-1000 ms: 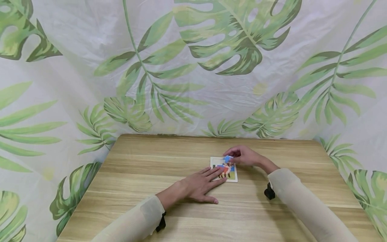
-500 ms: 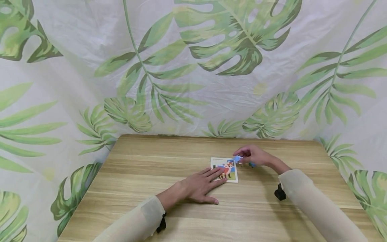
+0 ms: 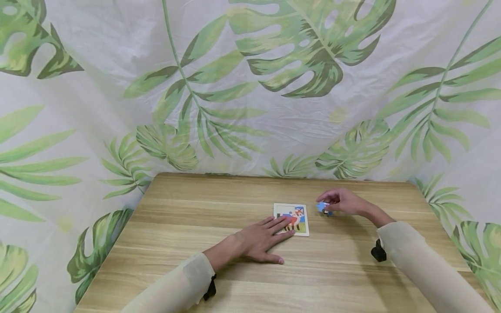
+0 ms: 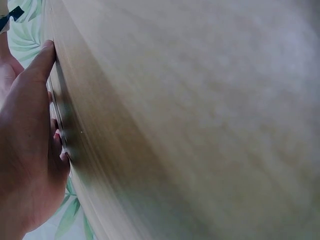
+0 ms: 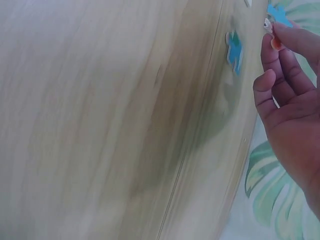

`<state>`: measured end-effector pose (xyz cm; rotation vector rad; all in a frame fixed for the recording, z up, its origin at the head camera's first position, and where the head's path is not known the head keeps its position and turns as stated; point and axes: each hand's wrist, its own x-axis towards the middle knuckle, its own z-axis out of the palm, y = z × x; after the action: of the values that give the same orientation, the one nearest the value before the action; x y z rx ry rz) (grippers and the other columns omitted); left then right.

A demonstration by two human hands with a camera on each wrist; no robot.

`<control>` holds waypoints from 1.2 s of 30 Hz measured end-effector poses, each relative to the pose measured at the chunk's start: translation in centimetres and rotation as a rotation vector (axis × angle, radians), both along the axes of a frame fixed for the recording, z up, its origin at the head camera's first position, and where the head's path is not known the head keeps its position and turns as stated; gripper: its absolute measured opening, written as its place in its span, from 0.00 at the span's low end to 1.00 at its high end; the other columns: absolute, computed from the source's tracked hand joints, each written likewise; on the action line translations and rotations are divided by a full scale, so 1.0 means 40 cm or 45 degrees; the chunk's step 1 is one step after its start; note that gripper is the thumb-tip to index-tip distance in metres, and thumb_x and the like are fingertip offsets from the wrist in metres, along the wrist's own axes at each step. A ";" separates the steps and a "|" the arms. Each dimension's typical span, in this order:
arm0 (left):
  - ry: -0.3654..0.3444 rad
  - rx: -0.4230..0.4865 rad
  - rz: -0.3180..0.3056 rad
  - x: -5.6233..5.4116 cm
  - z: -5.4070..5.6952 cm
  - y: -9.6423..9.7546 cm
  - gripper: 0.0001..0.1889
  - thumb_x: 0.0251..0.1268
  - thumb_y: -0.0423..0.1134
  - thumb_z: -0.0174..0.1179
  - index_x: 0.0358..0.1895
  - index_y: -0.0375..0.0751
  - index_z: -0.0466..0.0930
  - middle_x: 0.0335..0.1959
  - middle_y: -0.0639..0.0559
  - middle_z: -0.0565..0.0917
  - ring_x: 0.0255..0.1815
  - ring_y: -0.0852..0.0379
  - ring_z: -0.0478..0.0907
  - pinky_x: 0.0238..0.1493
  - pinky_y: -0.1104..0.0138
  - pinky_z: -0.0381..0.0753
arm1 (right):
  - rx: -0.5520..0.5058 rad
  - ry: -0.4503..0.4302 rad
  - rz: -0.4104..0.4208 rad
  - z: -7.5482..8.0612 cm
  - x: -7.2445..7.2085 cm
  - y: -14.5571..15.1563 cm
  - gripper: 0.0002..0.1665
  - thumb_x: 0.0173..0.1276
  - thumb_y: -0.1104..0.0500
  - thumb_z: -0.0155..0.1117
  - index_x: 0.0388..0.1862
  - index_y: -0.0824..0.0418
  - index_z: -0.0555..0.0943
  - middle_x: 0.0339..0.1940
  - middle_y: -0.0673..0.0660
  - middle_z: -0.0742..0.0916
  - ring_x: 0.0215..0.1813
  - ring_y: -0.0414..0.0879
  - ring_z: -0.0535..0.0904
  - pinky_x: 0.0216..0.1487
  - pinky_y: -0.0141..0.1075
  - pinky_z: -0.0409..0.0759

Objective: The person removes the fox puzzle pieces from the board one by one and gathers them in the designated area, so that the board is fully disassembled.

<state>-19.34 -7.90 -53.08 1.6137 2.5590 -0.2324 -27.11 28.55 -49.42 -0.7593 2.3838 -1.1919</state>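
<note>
A small jigsaw puzzle with a pale frame [image 3: 290, 204] lies on the table, its picture an orange deer-like animal on blue and green. Its upper left part shows pale. Across its lower left lies my left hand [image 3: 261, 240], palm down with fingers spread; they hide that part. To the right of the frame, my right hand [image 3: 345, 202] pinches a blue puzzle piece [image 5: 278, 14] between thumb and fingers, raised over the table. A white and orange bit of print shows at the fingertips. Beneath this hand, a second blue puzzle piece [image 5: 234, 52] with a green patch lies on the wood.
The wooden table [image 3: 188, 217] reaches back to a hanging cloth [image 3: 219, 108] printed with green leaves. Both forearms come in from the near side in pale sleeves, with a black device [image 3: 378, 251] strapped at the right wrist and another [image 3: 210, 288] at the left.
My right hand has moved right, from the puzzle's upper right corner to beside the frame, carrying the blue puzzle piece. The animal's head in the puzzle is now uncovered. My left hand has stayed put.
</note>
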 end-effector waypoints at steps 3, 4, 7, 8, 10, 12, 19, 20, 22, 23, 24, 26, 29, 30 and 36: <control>-0.004 -0.001 0.002 0.001 0.002 0.001 0.47 0.78 0.76 0.35 0.89 0.54 0.39 0.90 0.44 0.37 0.89 0.46 0.36 0.86 0.52 0.48 | 0.025 0.001 -0.015 0.004 0.004 0.020 0.18 0.73 0.68 0.71 0.60 0.70 0.86 0.46 0.63 0.91 0.38 0.39 0.79 0.36 0.31 0.78; -0.001 -0.001 0.005 0.001 0.002 0.000 0.47 0.78 0.76 0.35 0.89 0.55 0.39 0.90 0.44 0.37 0.89 0.46 0.36 0.86 0.52 0.49 | 0.026 -0.001 -0.016 0.006 0.005 0.026 0.18 0.73 0.68 0.71 0.59 0.70 0.86 0.47 0.63 0.91 0.38 0.39 0.79 0.36 0.31 0.78; -0.004 0.000 0.011 0.001 0.001 0.000 0.47 0.78 0.76 0.34 0.89 0.55 0.39 0.90 0.44 0.37 0.89 0.46 0.36 0.86 0.52 0.48 | 0.031 0.014 -0.022 0.011 0.010 0.041 0.17 0.72 0.69 0.71 0.59 0.70 0.86 0.48 0.64 0.91 0.40 0.39 0.81 0.37 0.30 0.78; -0.006 -0.001 0.011 0.000 0.000 0.000 0.47 0.78 0.76 0.34 0.89 0.55 0.39 0.90 0.44 0.37 0.89 0.46 0.36 0.86 0.52 0.48 | 0.028 0.022 -0.017 0.013 0.012 0.046 0.17 0.72 0.69 0.71 0.58 0.71 0.86 0.48 0.64 0.91 0.40 0.39 0.81 0.37 0.30 0.79; -0.008 0.001 0.009 0.000 -0.001 0.000 0.47 0.78 0.76 0.34 0.89 0.54 0.39 0.90 0.44 0.37 0.89 0.46 0.36 0.86 0.52 0.48 | 0.033 0.039 -0.014 0.016 0.017 0.057 0.17 0.71 0.70 0.71 0.57 0.73 0.86 0.48 0.65 0.91 0.41 0.39 0.82 0.38 0.30 0.80; -0.007 0.001 0.004 0.000 -0.001 0.000 0.47 0.78 0.76 0.34 0.89 0.54 0.39 0.90 0.44 0.37 0.89 0.46 0.37 0.86 0.52 0.48 | 0.042 0.050 -0.012 0.018 0.021 0.069 0.17 0.71 0.70 0.71 0.57 0.74 0.85 0.48 0.66 0.91 0.41 0.39 0.82 0.38 0.30 0.80; 0.010 -0.001 -0.004 -0.001 -0.002 0.001 0.47 0.78 0.77 0.35 0.89 0.55 0.40 0.90 0.44 0.38 0.89 0.47 0.36 0.86 0.53 0.48 | 0.071 0.029 -0.018 0.018 0.028 0.117 0.17 0.71 0.70 0.71 0.57 0.73 0.85 0.52 0.69 0.89 0.38 0.37 0.79 0.37 0.31 0.78; 0.011 0.000 -0.004 -0.001 -0.002 0.001 0.47 0.78 0.77 0.35 0.89 0.55 0.40 0.90 0.44 0.38 0.89 0.47 0.36 0.86 0.53 0.48 | 0.074 0.031 -0.012 0.016 0.028 0.124 0.17 0.70 0.70 0.71 0.57 0.73 0.86 0.51 0.68 0.90 0.39 0.37 0.79 0.37 0.31 0.79; 0.012 0.002 -0.003 -0.001 -0.003 0.001 0.47 0.78 0.77 0.35 0.89 0.55 0.40 0.90 0.44 0.38 0.89 0.48 0.37 0.86 0.53 0.48 | 0.083 0.035 -0.005 0.012 0.027 0.135 0.16 0.70 0.70 0.71 0.56 0.72 0.86 0.49 0.66 0.90 0.41 0.38 0.81 0.39 0.31 0.80; 0.012 0.002 -0.002 -0.001 -0.003 0.001 0.47 0.78 0.77 0.35 0.89 0.55 0.40 0.90 0.44 0.38 0.89 0.48 0.37 0.86 0.53 0.48 | 0.087 0.038 -0.004 0.010 0.027 0.140 0.16 0.70 0.71 0.71 0.56 0.71 0.87 0.48 0.65 0.91 0.42 0.38 0.81 0.40 0.30 0.80; 0.011 0.002 -0.002 -0.001 -0.002 0.000 0.47 0.78 0.77 0.35 0.89 0.55 0.40 0.90 0.44 0.38 0.89 0.47 0.37 0.86 0.53 0.48 | 0.093 0.040 -0.005 0.009 0.027 0.145 0.16 0.70 0.71 0.71 0.55 0.71 0.87 0.46 0.63 0.91 0.42 0.38 0.82 0.40 0.30 0.80; 0.010 0.002 -0.004 -0.001 -0.002 0.000 0.47 0.78 0.76 0.35 0.89 0.55 0.40 0.90 0.44 0.38 0.89 0.47 0.37 0.86 0.53 0.48 | 0.103 0.038 -0.011 0.008 0.027 0.153 0.15 0.69 0.71 0.71 0.54 0.71 0.87 0.45 0.62 0.92 0.42 0.38 0.82 0.41 0.30 0.80; 0.004 0.002 -0.002 -0.001 -0.001 -0.001 0.47 0.78 0.76 0.35 0.89 0.54 0.40 0.90 0.44 0.38 0.89 0.46 0.37 0.86 0.52 0.48 | 0.115 0.032 -0.018 0.005 0.029 0.163 0.15 0.69 0.72 0.71 0.54 0.71 0.87 0.45 0.61 0.92 0.42 0.38 0.83 0.43 0.29 0.81; 0.002 0.003 -0.002 -0.001 0.000 -0.001 0.47 0.78 0.76 0.35 0.89 0.54 0.40 0.90 0.44 0.38 0.89 0.46 0.37 0.86 0.52 0.48 | 0.118 0.030 -0.016 0.004 0.029 0.166 0.15 0.69 0.72 0.71 0.54 0.71 0.87 0.45 0.61 0.92 0.43 0.38 0.83 0.43 0.29 0.81; -0.009 0.007 -0.001 0.000 -0.003 -0.003 0.47 0.78 0.76 0.34 0.89 0.55 0.40 0.89 0.44 0.36 0.89 0.46 0.37 0.86 0.52 0.48 | 0.113 0.016 -0.008 -0.002 0.032 0.175 0.14 0.69 0.72 0.71 0.53 0.71 0.88 0.46 0.62 0.92 0.45 0.40 0.86 0.45 0.30 0.84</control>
<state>-19.34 -8.01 -53.20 1.6140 2.5561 -0.2199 -25.82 35.54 -49.51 -0.7333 2.4332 -1.0784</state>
